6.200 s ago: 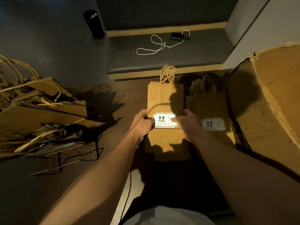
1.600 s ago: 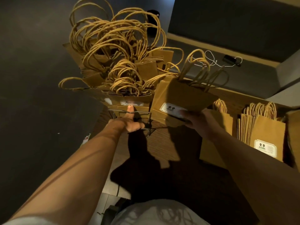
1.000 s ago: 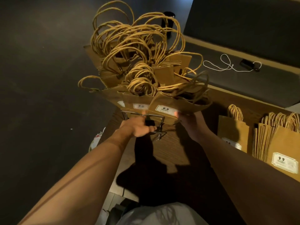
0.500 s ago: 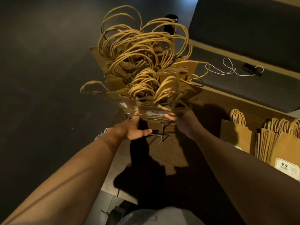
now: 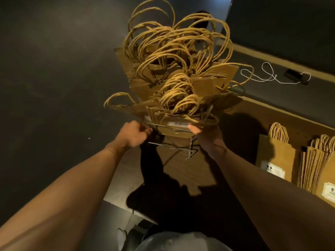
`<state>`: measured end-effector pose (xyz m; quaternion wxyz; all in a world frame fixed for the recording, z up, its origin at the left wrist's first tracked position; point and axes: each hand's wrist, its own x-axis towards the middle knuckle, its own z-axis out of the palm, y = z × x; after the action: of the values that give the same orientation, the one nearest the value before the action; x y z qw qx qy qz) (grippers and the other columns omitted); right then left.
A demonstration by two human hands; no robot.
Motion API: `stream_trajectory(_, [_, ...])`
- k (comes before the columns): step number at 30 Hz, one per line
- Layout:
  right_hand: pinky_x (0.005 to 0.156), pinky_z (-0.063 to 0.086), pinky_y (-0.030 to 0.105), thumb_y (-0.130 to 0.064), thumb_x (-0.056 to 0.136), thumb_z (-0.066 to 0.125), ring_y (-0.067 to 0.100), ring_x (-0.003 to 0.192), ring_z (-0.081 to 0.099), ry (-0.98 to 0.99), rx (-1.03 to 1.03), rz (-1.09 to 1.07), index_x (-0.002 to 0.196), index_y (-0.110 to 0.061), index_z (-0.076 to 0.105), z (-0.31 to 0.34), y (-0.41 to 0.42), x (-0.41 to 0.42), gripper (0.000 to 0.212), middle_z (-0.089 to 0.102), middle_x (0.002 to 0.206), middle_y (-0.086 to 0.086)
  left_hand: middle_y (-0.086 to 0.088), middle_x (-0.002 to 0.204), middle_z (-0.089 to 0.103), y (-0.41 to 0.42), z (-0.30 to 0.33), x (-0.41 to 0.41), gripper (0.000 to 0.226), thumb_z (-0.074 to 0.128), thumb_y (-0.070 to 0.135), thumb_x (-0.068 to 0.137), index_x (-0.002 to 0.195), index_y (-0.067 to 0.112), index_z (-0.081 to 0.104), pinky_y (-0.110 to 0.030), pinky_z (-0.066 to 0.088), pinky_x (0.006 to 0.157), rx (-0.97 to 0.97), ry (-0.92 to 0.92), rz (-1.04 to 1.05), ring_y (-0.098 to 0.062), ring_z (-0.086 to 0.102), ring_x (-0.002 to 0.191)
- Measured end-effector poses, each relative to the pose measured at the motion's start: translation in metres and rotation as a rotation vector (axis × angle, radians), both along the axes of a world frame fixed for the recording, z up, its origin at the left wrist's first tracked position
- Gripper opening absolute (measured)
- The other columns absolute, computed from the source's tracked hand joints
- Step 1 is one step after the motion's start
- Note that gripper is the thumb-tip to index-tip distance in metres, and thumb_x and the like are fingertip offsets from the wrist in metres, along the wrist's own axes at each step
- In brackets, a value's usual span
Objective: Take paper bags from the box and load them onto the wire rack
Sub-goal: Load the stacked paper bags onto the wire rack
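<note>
Both hands work the front of the thin grey wire rack (image 5: 174, 142): the right hand (image 5: 204, 136) pinches the brown paper bag with a white label (image 5: 175, 125), seemingly seating it, while the left hand (image 5: 133, 133), fingers curled, apparently steadies the frame. Tangled twisted-paper handles (image 5: 174, 51) of bags already loaded crowd above, and more flat brown bags (image 5: 277, 160) wait at right.

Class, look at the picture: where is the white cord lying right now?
In the head view the white cord lies upper right on the dark bench, right of the paper bags on the rack, ending beside a small black device.
</note>
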<state>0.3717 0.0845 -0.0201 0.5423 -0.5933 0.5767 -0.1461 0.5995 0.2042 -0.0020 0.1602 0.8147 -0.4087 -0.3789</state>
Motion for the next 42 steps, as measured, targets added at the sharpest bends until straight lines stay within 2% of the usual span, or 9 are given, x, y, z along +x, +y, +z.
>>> stream_trajectory(3, [0.057,0.042,0.009,-0.036,0.085,0.073,0.010,0.088,0.063,-0.038,0.000,-0.075,0.126,-0.007,0.057,0.000,-0.002,-0.006,0.053,0.062,0.108,0.000,0.000,0.098,0.073,-0.001,-0.001,-0.001,0.017,0.068,0.026,0.091,0.106,0.019,0.071,-0.029,0.051,0.093,-0.265,-0.054,0.041,-0.016,0.068,0.096])
stream_trajectory(7, [0.045,0.039,0.002,-0.038,0.086,0.070,0.001,0.068,0.056,-0.057,-0.006,-0.096,0.122,-0.005,0.060,-0.001,-0.001,-0.010,0.050,0.064,0.103,0.002,0.006,0.093,0.072,-0.006,0.003,-0.008,0.022,0.070,0.039,0.089,0.104,0.023,0.072,-0.028,0.055,0.086,-0.444,0.096,0.137,-0.009,0.068,0.090])
stream_trajectory(12, [0.094,0.049,0.036,-0.023,0.085,0.071,0.015,0.101,0.059,-0.121,0.109,-0.120,0.127,-0.014,0.057,-0.001,0.000,-0.007,0.045,0.063,0.112,0.001,0.002,0.087,0.072,-0.008,0.001,-0.004,0.021,0.069,0.035,0.090,0.092,0.015,0.073,-0.036,0.056,0.079,-0.560,-0.091,0.057,-0.013,0.067,0.083])
stream_trajectory(17, [0.085,0.046,0.043,-0.035,0.077,0.070,0.018,0.087,0.060,-0.048,0.187,-0.102,0.092,-0.029,0.063,-0.006,-0.005,-0.005,0.018,0.063,0.088,-0.006,0.002,0.085,0.070,-0.004,-0.001,-0.002,0.019,0.061,0.028,0.097,0.094,0.011,0.068,-0.033,0.054,0.076,-0.558,-0.161,0.112,-0.014,0.067,0.081])
stream_trajectory(21, [0.100,0.046,0.047,-0.034,0.082,0.064,0.023,0.110,0.059,-0.010,0.107,-0.085,0.109,-0.030,0.064,0.008,0.001,-0.007,0.028,0.065,0.109,-0.005,0.005,0.086,0.067,0.001,-0.002,-0.003,0.014,0.059,0.027,0.098,0.096,0.015,0.066,-0.033,0.055,0.079,-0.527,-0.138,0.144,-0.010,0.064,0.082])
stream_trajectory(28, [0.096,0.049,0.046,-0.046,0.082,0.068,0.021,0.101,0.066,0.039,-0.065,-0.041,0.099,-0.023,0.066,0.014,0.007,-0.012,0.029,0.072,0.102,-0.001,0.011,0.078,0.065,0.001,0.007,-0.016,0.017,0.074,0.028,0.087,0.083,0.014,0.065,-0.006,0.045,0.067,-0.624,-0.051,0.233,0.009,0.060,0.071])
stream_trajectory(33, [0.099,0.047,0.034,-0.016,0.091,0.065,0.015,0.108,0.063,0.116,-0.073,-0.096,0.093,-0.019,0.066,0.014,0.002,-0.008,0.004,0.069,0.105,-0.003,0.004,0.080,0.067,0.005,0.004,-0.009,0.017,0.064,0.031,0.095,0.085,0.017,0.063,-0.022,0.051,0.070,-0.622,-0.019,0.297,-0.006,0.063,0.075])
stream_trajectory(38, [0.100,0.046,0.045,-0.047,0.084,0.065,0.022,0.100,0.066,0.132,0.001,-0.071,0.082,-0.028,0.062,0.007,0.004,-0.007,0.020,0.071,0.099,-0.005,-0.001,0.089,0.069,0.017,-0.010,-0.002,0.018,0.059,0.033,0.097,0.092,0.015,0.061,-0.044,0.055,0.085,-0.464,0.045,0.415,-0.019,0.066,0.087])
stream_trajectory(42, [0.098,0.048,0.046,-0.042,0.084,0.062,0.022,0.101,0.065,0.099,-0.032,-0.044,0.082,-0.035,0.062,0.006,0.003,-0.009,0.008,0.070,0.103,-0.007,0.002,0.107,0.069,0.011,0.000,-0.007,0.018,0.059,0.029,0.097,0.112,0.019,0.065,-0.032,0.044,0.099,-0.303,0.065,0.336,-0.020,0.061,0.111])
